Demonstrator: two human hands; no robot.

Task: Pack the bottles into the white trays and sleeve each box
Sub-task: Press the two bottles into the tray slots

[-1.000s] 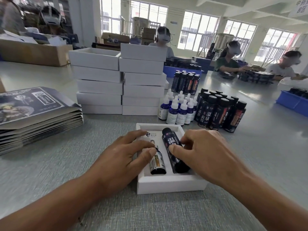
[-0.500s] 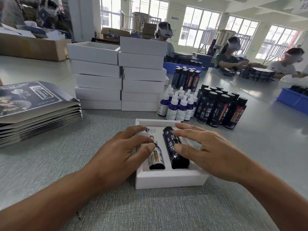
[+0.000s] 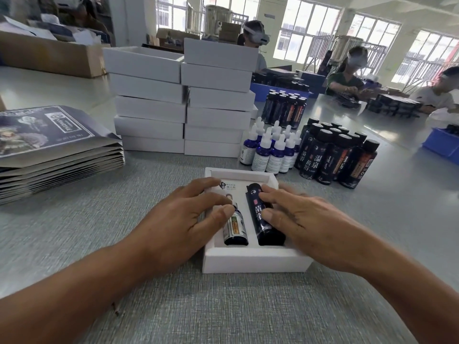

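Note:
A white tray (image 3: 250,261) lies on the table in front of me. Inside it lie a small blue dropper bottle (image 3: 234,230) on the left and a tall dark bottle (image 3: 264,225) on the right. My left hand (image 3: 183,219) rests over the tray's left edge, its thumb tip touching the dropper bottle. My right hand (image 3: 310,219) lies over the tray's right side with fingers spread, its fingertips pressing on the dark bottle. Neither hand grips anything.
Two stacks of white trays (image 3: 183,103) stand behind. Several blue dropper bottles (image 3: 272,150) and dark bottles (image 3: 340,157) stand at the back right. A pile of printed sleeves (image 3: 52,145) lies at the left. People work at the far side.
My right hand has opened out from pinching the dark bottle to lying flat over it. The left hand has stayed on the tray's left side.

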